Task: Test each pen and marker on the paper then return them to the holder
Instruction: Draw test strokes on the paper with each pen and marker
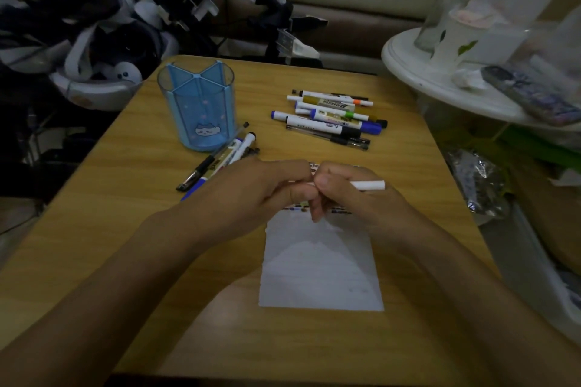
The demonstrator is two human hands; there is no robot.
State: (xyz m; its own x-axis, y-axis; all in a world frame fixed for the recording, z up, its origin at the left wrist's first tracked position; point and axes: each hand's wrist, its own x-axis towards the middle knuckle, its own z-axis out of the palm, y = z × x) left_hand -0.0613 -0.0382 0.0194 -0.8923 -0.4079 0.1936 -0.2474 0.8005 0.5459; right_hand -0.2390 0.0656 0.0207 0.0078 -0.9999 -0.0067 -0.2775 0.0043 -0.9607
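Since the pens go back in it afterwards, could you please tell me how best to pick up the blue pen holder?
Grip the blue pen holder around its round wall, about mid-height, coming from its left side. It stands upright, and pens lean against its lower right, so that side is crowded. Its inner dividers make a grip across the open top awkward.

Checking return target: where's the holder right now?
In the head view the blue holder stands upright on the table's far left, pens lying at its base, left of the marker pile.

wooden table (408,173), round white stand (418,72), foil bag (481,182)
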